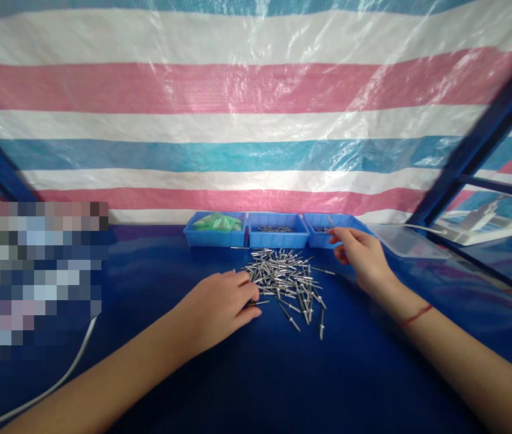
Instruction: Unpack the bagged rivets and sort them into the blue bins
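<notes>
A loose pile of silver blind rivets (280, 274) is spread over the blue tabletop. My left hand (222, 301) rests at the pile's left edge with its fingers curled; one rivet (261, 302) pokes out between thumb and forefinger. Over the front of the right blue bin (339, 222) is my right hand (362, 256), fingers bent and closed together. A small metal rivet (330, 220) shows at its fingertips, partly hidden. More rivets lie inside that bin and in the middle blue bin (278, 238).
The left blue bin (214, 238) holds green plastic packets (218, 222). A clear plastic lid (412, 242) lies right of the bins. Blue metal posts (477, 138) flank the striped sheet (256, 126) behind. A white cable (75, 364) runs along the left.
</notes>
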Motion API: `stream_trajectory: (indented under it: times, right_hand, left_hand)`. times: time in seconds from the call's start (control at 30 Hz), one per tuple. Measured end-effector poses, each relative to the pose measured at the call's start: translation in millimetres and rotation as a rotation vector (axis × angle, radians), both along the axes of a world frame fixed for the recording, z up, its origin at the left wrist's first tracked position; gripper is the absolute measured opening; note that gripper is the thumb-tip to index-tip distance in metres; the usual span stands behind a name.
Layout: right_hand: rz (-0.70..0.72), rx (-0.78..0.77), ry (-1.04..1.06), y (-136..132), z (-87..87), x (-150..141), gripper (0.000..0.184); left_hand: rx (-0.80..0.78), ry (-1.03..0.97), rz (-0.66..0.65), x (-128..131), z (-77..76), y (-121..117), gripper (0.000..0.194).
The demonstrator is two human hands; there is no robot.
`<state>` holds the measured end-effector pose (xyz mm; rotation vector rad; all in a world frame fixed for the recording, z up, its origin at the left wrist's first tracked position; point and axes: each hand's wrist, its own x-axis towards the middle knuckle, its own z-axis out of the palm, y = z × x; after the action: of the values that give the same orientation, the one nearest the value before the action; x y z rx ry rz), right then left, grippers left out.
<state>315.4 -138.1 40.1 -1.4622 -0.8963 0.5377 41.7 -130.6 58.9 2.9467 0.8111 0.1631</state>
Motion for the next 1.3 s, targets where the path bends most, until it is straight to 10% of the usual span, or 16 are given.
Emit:
stream_trajectory:
  times: [0.27,0.57,1.3]
  right_hand:
    - [0.03,-0.023,0.029,0,4.4,3,0.021]
    - [0.648,-0.049,-0.224,-46,7.9,-78,0.022]
    - [0.588,0.12,-0.38,-53,7.1,-81,0.012]
  left_hand:
    - [-0.032,-0.067,0.002,6,-6.4,-2,0.021]
    - [-0.377,-0.593,0.198,18,-13.1,-12,0.017]
    - [-0.344,-0.743,0.202,20,-13.6,-18,0.001]
